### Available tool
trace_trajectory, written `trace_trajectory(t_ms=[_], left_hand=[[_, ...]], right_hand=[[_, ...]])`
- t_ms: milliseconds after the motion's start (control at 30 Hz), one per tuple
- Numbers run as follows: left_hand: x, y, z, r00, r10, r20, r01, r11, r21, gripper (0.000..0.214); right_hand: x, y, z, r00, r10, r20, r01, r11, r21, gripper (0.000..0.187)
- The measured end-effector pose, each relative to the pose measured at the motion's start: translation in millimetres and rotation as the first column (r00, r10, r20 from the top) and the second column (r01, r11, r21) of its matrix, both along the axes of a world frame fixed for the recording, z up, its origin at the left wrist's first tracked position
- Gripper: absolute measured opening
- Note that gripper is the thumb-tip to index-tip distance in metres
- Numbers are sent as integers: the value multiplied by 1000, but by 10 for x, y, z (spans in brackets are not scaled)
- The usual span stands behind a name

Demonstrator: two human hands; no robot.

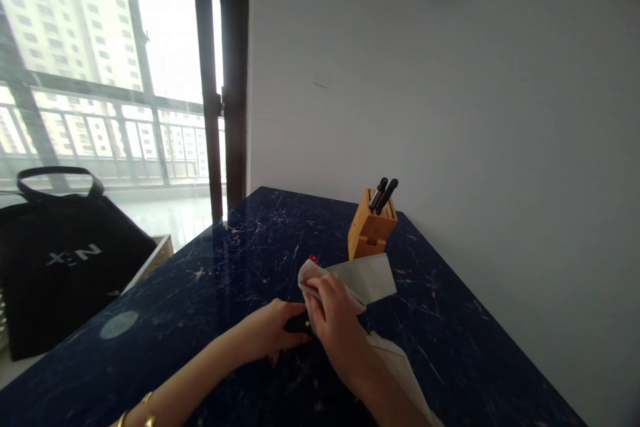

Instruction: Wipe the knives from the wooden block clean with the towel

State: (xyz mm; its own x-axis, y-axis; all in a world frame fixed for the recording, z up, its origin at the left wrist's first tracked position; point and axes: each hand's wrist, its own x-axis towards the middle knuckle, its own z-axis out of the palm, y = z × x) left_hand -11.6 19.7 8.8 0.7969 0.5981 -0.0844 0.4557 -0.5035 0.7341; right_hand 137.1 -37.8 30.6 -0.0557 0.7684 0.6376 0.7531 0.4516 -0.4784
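My left hand [273,333] is closed round the black handle [299,324] of a cleaver. Its wide steel blade [367,278] points away from me, just above the dark marble table [240,260]. My right hand [336,323] presses a white cloth [314,280] against the blade near the handle, fingers closed on the cloth. More of the cloth hangs down under my right forearm. A wooden knife block [371,230] with two black-handled knives stands just beyond the blade.
A black tote bag [60,260] stands left of the table by a large window. A white wall runs along the table's far and right sides. A small red item [313,258] shows just behind the cloth.
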Motion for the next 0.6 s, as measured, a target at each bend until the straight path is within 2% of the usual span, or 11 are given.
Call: trace_trajectory(t_ms=[233, 467, 600], left_hand=[[-16, -9, 9, 1000, -3, 7, 3, 999, -37, 34], [1, 10, -25, 1000, 5, 11, -5, 1000, -4, 31], [-9, -8, 1, 1000, 8, 14, -7, 999, -41, 37]], right_hand=[[259, 71, 10, 975, -151, -166, 158, 987, 31, 20], [22, -15, 20, 999, 19, 37, -18, 1000, -25, 21], [296, 65, 27, 989, -115, -97, 119, 992, 41, 25]])
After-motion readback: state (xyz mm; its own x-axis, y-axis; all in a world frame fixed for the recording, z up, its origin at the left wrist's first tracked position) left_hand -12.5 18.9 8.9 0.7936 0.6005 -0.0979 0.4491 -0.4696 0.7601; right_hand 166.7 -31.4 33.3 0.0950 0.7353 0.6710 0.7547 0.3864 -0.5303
